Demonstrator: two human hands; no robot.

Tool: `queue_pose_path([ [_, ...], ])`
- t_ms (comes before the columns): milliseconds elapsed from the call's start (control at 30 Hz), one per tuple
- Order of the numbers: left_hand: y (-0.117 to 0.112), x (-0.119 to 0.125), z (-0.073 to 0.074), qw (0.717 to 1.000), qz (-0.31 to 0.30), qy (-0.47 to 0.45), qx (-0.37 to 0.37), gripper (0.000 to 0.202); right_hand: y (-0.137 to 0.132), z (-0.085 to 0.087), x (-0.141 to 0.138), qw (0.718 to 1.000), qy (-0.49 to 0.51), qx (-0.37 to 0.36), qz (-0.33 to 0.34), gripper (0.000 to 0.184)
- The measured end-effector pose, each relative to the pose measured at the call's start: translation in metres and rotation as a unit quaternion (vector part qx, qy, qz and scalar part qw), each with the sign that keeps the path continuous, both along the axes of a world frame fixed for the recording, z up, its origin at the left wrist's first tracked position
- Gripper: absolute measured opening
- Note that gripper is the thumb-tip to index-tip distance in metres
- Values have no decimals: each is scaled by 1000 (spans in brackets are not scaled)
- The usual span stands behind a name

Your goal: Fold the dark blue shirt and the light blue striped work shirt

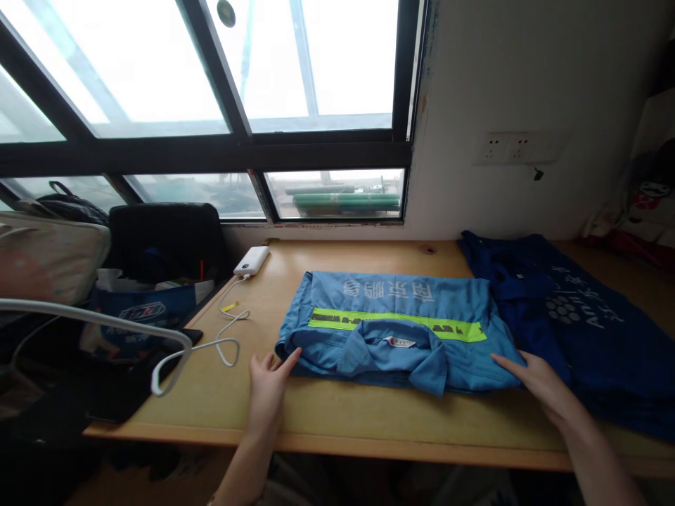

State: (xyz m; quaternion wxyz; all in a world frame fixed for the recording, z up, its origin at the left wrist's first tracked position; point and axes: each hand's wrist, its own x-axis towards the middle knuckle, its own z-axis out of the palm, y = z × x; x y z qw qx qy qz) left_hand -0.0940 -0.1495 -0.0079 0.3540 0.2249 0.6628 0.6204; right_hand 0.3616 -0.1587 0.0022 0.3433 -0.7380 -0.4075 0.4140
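A light blue work shirt [458, 299], folded into a wide rectangle, lies on the wooden table [211, 414]. Its collar faces me, with a white label inside, and a yellow-green reflective strip and pale printed characters show behind it. At the shirt's near left corner, my left hand [268, 386] has its thumb on the cloth and its bent fingers by the side edge. My right hand [541, 383] grips the near right corner, thumb on top; its other fingers are partly hidden.
Dark blue garments [595, 330] with white print lie to the right. A white power bank [252, 261] with a cable stands at the back left. Further left are a black chair [166, 232] and a blue bag [131, 316]. A white curved tube [105, 318] crosses the left foreground.
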Motion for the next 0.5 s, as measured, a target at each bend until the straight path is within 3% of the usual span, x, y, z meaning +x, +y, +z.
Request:
queue_pose_path([
  [100,21,4,14,993,-108,-12,-37,59,-10,5,-11,973,226,-5,-37,43],
  [167,30,1,19,979,-182,23,-85,41,-19,4,-15,950,298,19,-86,43],
  [233,36,-3,19,970,-207,76,-103,33,-27,3,-19,938,325,38,-113,44],
  [367,38,-5,14,977,-163,133,-42,27,-38,9,-24,949,288,49,-121,43],
  [500,37,-3,15,995,-87,36,-35,34,-54,26,-32,958,250,43,-131,47],
])
